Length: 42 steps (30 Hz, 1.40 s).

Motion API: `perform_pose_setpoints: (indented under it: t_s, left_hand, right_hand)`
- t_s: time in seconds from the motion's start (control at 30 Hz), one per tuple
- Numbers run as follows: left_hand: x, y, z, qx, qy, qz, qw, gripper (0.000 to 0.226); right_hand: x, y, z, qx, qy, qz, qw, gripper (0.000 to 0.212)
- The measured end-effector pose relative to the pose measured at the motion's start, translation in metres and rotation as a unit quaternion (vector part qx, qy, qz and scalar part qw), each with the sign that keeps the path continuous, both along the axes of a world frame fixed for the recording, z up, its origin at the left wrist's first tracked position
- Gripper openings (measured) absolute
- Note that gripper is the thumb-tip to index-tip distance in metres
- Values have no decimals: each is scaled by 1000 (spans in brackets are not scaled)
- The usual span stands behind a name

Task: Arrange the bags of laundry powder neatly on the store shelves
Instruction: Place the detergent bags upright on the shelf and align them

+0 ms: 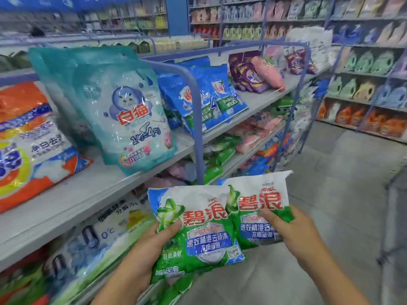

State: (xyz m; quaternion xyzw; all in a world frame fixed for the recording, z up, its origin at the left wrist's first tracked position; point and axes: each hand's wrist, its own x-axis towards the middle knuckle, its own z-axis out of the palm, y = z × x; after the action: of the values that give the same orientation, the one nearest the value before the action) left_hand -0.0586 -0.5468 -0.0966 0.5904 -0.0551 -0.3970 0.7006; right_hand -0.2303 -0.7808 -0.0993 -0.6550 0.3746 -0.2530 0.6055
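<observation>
Two green-and-white plastic laundry powder bags [198, 227] [257, 208] are held side by side in the aisle, below and right of the teal cat-printed bag [123, 111] leaning on the grey shelf [72, 201], probably for shelving together. Each is pinched at its edge, by the left hand [141, 256] and the right hand [293, 230]. The lower tiers are crowded with bags.

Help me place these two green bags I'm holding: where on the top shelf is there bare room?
The top shelf is bare along its front edge below the orange bag and teal cat bag. Another bare patch lies between the blue bags and purple bags. Lower shelves look packed.
</observation>
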Motion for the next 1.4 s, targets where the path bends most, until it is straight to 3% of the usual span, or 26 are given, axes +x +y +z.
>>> perform_pose_setpoints:
  t_s: [0.37,0.53,0.7,0.77,0.87,0.9,0.93,1.0,1.1,1.13,1.2,1.23,1.4]
  left_hand:
    - [99,-217,17,-66,5,-44,997,34]
    - [125,-307,40,-64,-29,-60,996,31]
    - [139,-395,54,-51,-46,-43,997,32]
    - [145,-431,56,-36,-62,-17,997,43]
    - [155,-482,63,-6,-88,34,996,84]
    - [160,-498,68,-4,-98,48,994,100]
    - [164,-512,73,-5,-112,66,991,110]
    - [170,-538,86,-3,-161,98,982,108]
    - [185,-568,103,-9,-194,149,970,103]
    - [193,-577,108,-27,-198,157,967,85]
    - [215,-594,114,-47,-211,169,962,60]
    - [230,-603,116,-45,-214,187,958,59]
    - [310,-657,124,-29,-239,232,942,59]
  right_hand:
    - [53,-175,26,-45,-5,-87,995,14]
    - [72,-254,39,-58,-19,-105,993,36]
    - [93,-349,41,-53,-39,-97,993,22]
    - [100,-394,41,-58,-40,-86,994,35]
    - [108,-462,55,-65,-60,-56,994,66]
    - [111,-483,62,-73,-59,-48,994,67]
    - [115,-503,72,-77,-68,-38,994,56]
    - [125,-542,89,-81,-87,-27,993,19]
    - [145,-593,110,-99,-104,6,990,11]
    - [154,-603,119,-90,-114,13,989,6]
    - [175,-622,129,-100,-131,41,985,46]
    - [187,-631,132,-106,-137,42,984,56]
    - [251,-674,128,-119,-140,83,979,76]
